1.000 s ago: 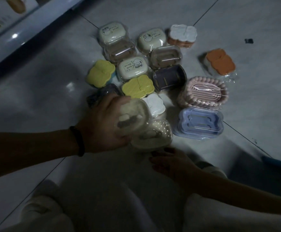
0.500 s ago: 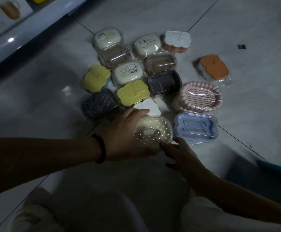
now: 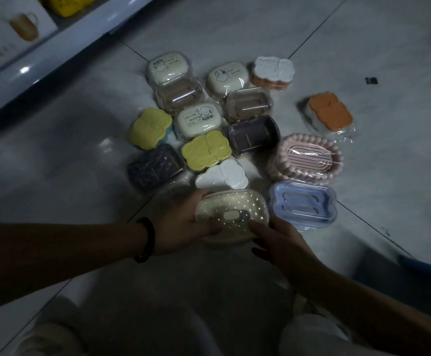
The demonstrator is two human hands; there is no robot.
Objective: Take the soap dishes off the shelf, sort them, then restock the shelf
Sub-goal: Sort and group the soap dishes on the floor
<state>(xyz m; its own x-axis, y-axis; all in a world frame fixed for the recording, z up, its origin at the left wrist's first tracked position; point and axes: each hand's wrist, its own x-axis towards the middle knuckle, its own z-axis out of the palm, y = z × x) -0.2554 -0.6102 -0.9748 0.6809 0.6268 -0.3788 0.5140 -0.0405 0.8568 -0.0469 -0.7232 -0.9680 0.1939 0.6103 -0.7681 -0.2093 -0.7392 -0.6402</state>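
Cream plastic, dotted with small holes, makes up the soap dish (image 3: 231, 214) that sits low over the tiled floor (image 3: 363, 47) between both hands. The left hand (image 3: 181, 227), a dark bracelet (image 3: 147, 240) on its wrist, grips the dish's left end, with the thumb on the near edge and the fingers curled round the far side. The right hand (image 3: 278, 242) is not wrapped around anything; its fingers lie fairly straight against the dish's near right corner. Just past the left fingertips lies a white cloud-shaped dish (image 3: 222, 174), and beyond that a yellow dish (image 3: 206, 151). Further left of the left hand's knuckles is a dark purple dish (image 3: 155, 164). Directly beyond the right hand, beside the held dish, lies a pale blue dish (image 3: 303, 202), with a pink beaded dish (image 3: 306, 158) behind it. An orange dish (image 3: 329, 114) lies well apart from both hands, off to the far right. More wrapped dishes (several are cream boxes with cartoon prints) crowd the floor farther out. Far left of the left arm runs the white shelf edge (image 3: 42, 60).
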